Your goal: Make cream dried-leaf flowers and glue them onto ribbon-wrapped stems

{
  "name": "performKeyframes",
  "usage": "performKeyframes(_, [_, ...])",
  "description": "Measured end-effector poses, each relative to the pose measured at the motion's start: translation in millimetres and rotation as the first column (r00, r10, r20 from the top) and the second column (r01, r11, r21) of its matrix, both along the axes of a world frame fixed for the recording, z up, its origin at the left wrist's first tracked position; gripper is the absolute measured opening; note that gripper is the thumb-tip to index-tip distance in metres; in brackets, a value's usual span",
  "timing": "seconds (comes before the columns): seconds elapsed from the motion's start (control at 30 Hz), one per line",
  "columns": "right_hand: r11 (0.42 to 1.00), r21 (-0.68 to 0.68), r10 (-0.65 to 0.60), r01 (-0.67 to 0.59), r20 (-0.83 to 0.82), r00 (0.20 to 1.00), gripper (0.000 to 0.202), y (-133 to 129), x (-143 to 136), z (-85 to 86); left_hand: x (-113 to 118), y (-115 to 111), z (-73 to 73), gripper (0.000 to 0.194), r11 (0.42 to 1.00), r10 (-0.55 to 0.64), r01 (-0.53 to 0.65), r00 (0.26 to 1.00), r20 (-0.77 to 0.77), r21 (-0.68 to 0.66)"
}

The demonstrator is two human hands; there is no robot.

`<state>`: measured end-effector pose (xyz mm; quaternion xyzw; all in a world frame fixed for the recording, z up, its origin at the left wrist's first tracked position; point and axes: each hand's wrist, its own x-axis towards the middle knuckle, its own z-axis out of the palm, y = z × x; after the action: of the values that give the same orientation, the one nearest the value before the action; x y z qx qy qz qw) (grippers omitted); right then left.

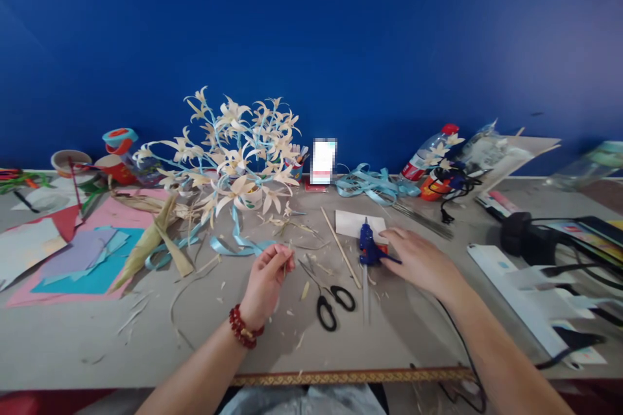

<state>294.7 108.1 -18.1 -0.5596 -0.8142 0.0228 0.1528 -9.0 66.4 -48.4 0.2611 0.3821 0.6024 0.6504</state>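
My left hand (270, 275), with a red bead bracelet (246, 327) at the wrist, is closed in a pinch above the table. Whatever lies between its fingertips is too small to name. Fingers extended, my right hand (421, 262) hovers beside a dark blue glue gun (368, 243), close to its trigger end; whether they touch is hard to see. A clear glue stick (366, 295) projects from the gun toward me. Black-handled scissors (327, 311) lie between my hands, and a thin wooden stick (341, 246) is just left of the gun.
Cream flowers on blue stems (238, 149) stand at the back left, near coloured paper (92, 259) and dried husks (150, 240). Blue ribbon (374, 185), a bottle (428, 152) and a phone (324, 161) line the wall. A power strip (516, 298) lies right; scraps litter the table.
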Motion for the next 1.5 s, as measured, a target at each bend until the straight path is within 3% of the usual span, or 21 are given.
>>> performKeyframes(0.1, [0.977, -0.078, 0.193, -0.196, -0.047, 0.980, 0.021, -17.0, -50.2, 11.6, 0.6, -0.5, 0.8, 0.018, 1.000, 0.012, -0.012, 1.000, 0.002, 0.003])
performKeyframes(0.2, [0.878, -0.204, 0.433, -0.432, -0.044, 0.900, 0.015, -27.8, -103.0, 7.3, 0.3, -0.2, 1.0, 0.018, 1.000, 0.029, -0.029, 1.000, 0.000, 0.011])
performKeyframes(0.33, [0.835, -0.276, 0.523, -0.476, 0.131, 0.842, 0.013, -26.9, -140.3, -1.7, -1.0, 0.7, 1.2, 0.019, 0.999, 0.046, -0.046, 0.999, -0.001, 0.027])
performKeyframes(0.57, [0.806, -0.316, 0.575, -0.500, 0.219, 0.789, 0.017, -26.4, -151.2, 1.3, -0.5, 0.1, 1.4, 0.019, 0.998, 0.050, -0.050, 0.999, 0.008, 0.049])
performKeyframes(0.7, [0.839, -0.310, 0.506, -0.447, 0.146, 0.850, 0.014, -22.5, -142.4, 3.9, -0.9, -0.2, 0.2, 0.019, 0.997, 0.053, -0.054, 0.998, 0.021, 0.052])
performKeyframes(0.77, [0.871, -0.278, 0.411, -0.406, -0.041, 0.911, 0.015, -15.1, -135.0, 4.1, -0.7, -1.0, 0.0, 0.019, 0.997, 0.045, -0.047, 0.998, 0.031, 0.054])
performKeyframes(0.83, [0.896, -0.259, 0.270, -0.361, -0.327, 0.906, 0.017, -7.0, -129.2, 2.9, 0.2, -2.4, 0.0, 0.018, 0.998, 0.025, -0.028, 0.999, 0.040, 0.056])
performKeyframes(0.9, [0.896, -0.278, 0.117, -0.346, -0.603, 0.789, 0.013, -1.8, -127.3, 0.4, 1.3, -3.7, 0.2, 0.018, 0.999, 0.003, -0.006, 0.999, 0.049, 0.049])
performKeyframes(0.97, [0.881, -0.297, -0.006, -0.368, -0.785, 0.619, 0.006, -1.2, -129.0, -2.7, 2.4, -4.6, 0.2, 0.016, 0.999, -0.016, 0.014, 0.998, 0.056, 0.032])
performKeyframes(1.03, [0.864, -0.308, -0.090, -0.398, -0.873, 0.480, 0.011, -3.7, -132.3, -5.3, 3.3, -5.3, 0.1, 0.015, 1.000, -0.026, 0.025, 0.998, 0.058, 0.014])
performKeyframes(1.1, [0.852, -0.309, -0.137, -0.424, -0.911, 0.389, 0.014, -6.5, -134.9, -7.2, 4.0, -5.9, 0.1, 0.014, 0.999, -0.032, 0.032, 0.998, 0.060, -0.003])
performKeyframes(1.17, [0.872, -0.262, -0.117, -0.414, -0.932, 0.343, 0.014, -7.8, -135.8, -8.6, 4.9, -6.6, 0.2, 0.014, 0.999, -0.038, 0.039, 0.997, 0.066, -0.019])
performKeyframes(1.27, [0.920, -0.179, -0.053, -0.348, -0.938, 0.342, 0.013, -7.6, -135.3, -11.2, 6.7, -7.8, 0.3, 0.014, 0.997, -0.056, 0.058, 0.996, 0.064, -0.042])
performKeyframes(1.4, [0.893, -0.292, -0.198, -0.341, -0.938, 0.285, 0.018, -9.8, -135.7, -15.8, 9.3, -9.0, -0.9, 0.014, 0.994, -0.084, 0.085, 0.996, 0.024, -0.068])
performKeyframes(1.5, [0.888, -0.312, -0.215, -0.338, -0.931, 0.295, 0.020, -12.7, -136.5, -19.2, 10.3, -10.1, -2.1, 0.016, 0.994, -0.084, 0.080, 0.995, -0.053, -0.073])
